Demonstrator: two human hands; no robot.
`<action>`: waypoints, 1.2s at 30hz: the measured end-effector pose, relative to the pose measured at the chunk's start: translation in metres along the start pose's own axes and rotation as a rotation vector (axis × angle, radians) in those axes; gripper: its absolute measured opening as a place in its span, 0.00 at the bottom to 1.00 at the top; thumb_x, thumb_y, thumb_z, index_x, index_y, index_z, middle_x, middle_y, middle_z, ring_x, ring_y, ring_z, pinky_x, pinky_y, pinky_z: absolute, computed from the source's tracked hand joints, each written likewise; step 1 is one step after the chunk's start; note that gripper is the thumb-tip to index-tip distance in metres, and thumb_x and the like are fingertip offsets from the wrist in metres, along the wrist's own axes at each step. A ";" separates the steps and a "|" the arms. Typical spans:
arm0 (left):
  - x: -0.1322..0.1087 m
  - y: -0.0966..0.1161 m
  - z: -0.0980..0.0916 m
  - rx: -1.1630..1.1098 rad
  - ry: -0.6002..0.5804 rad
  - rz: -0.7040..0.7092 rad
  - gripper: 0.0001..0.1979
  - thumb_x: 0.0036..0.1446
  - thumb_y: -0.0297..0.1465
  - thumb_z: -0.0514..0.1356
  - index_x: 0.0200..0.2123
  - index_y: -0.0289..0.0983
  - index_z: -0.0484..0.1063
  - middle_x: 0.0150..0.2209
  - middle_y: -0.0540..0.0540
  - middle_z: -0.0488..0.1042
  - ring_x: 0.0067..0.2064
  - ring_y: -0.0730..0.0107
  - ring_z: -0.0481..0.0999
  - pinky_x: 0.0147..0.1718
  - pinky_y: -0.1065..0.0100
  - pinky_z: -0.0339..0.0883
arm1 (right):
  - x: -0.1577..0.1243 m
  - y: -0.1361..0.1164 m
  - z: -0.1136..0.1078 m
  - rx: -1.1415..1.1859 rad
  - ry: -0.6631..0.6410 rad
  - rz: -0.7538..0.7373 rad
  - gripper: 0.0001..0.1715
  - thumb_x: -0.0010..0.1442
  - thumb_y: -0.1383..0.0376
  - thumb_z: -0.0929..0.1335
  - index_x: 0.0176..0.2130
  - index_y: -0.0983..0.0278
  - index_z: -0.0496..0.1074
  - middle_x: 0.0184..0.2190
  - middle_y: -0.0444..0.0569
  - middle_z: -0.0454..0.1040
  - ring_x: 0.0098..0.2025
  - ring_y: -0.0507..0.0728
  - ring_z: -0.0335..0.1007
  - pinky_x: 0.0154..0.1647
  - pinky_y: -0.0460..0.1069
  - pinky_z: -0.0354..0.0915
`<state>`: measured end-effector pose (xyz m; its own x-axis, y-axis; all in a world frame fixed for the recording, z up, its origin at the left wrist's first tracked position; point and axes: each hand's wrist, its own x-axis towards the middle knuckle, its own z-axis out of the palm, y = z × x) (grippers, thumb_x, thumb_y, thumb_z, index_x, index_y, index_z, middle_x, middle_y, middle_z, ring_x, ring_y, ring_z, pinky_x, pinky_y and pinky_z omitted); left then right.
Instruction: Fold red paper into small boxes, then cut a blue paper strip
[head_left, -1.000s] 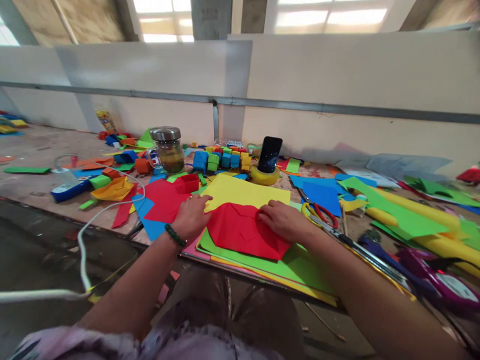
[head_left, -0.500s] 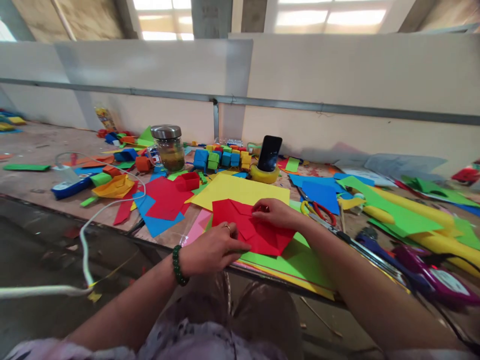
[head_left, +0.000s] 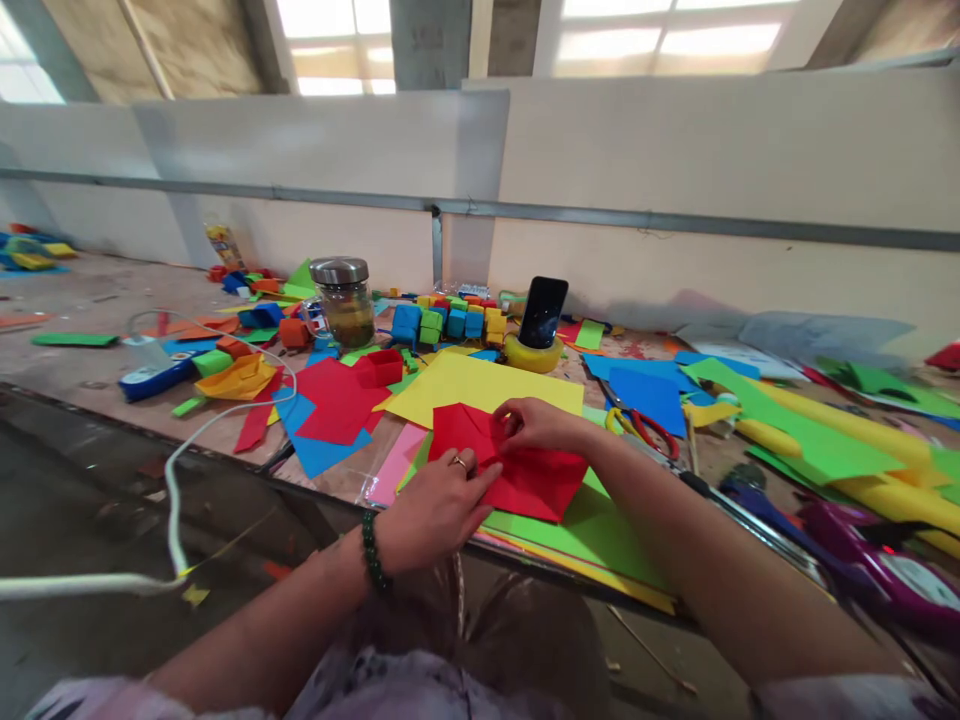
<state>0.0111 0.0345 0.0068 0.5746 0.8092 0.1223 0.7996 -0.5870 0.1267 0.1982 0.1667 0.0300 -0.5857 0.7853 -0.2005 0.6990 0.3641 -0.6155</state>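
Observation:
A creased sheet of red paper [head_left: 544, 485] lies on a stack of green and other coloured sheets [head_left: 600, 540] at the table's front edge. Across its left part rests my left hand [head_left: 442, 500], fingers stretched out and pressing on the paper. My right hand [head_left: 544, 425] is closed in a pinch at the paper's upper middle, the fingertips on a folded part. The fingertips of both hands nearly meet over the fold. Just behind lies a yellow sheet [head_left: 487, 385].
To the right are scissors [head_left: 649, 430], a purple device [head_left: 885, 560] and yellow rolls [head_left: 825, 410]. A phone [head_left: 544, 312] stands on a yellow tape roll [head_left: 532, 352]. A lidded glass mug [head_left: 346, 310] and small paper cubes [head_left: 431, 326] sit behind. A white cable [head_left: 174, 500] hangs over the left edge.
My right fingertips have shifted a little left along the fold, toward my left hand. My left fingers now lie further onto the red paper. The camera view has tilted slightly.

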 end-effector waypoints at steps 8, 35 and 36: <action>0.003 -0.002 0.003 -0.041 0.029 -0.003 0.23 0.67 0.38 0.48 0.60 0.36 0.65 0.45 0.38 0.68 0.44 0.57 0.69 0.45 0.56 0.67 | 0.003 -0.004 0.001 -0.069 0.127 -0.025 0.14 0.52 0.63 0.73 0.38 0.68 0.77 0.39 0.53 0.79 0.40 0.58 0.74 0.39 0.48 0.66; 0.002 -0.006 0.003 -0.105 0.042 -0.001 0.27 0.62 0.45 0.55 0.59 0.37 0.66 0.45 0.38 0.69 0.46 0.53 0.70 0.46 0.55 0.68 | 0.002 -0.007 0.007 -0.062 0.134 0.034 0.23 0.42 0.66 0.76 0.41 0.68 0.77 0.35 0.52 0.80 0.36 0.59 0.74 0.34 0.48 0.66; 0.002 -0.006 0.003 -0.104 0.044 0.000 0.27 0.62 0.45 0.55 0.59 0.37 0.66 0.45 0.38 0.69 0.46 0.53 0.70 0.46 0.55 0.68 | 0.001 -0.008 0.007 -0.062 0.121 0.034 0.22 0.43 0.66 0.76 0.41 0.68 0.77 0.34 0.51 0.80 0.35 0.58 0.73 0.33 0.48 0.66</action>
<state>0.0079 0.0394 0.0033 0.5644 0.8089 0.1647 0.7762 -0.5879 0.2276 0.1895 0.1616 0.0295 -0.5100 0.8511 -0.1246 0.7436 0.3634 -0.5613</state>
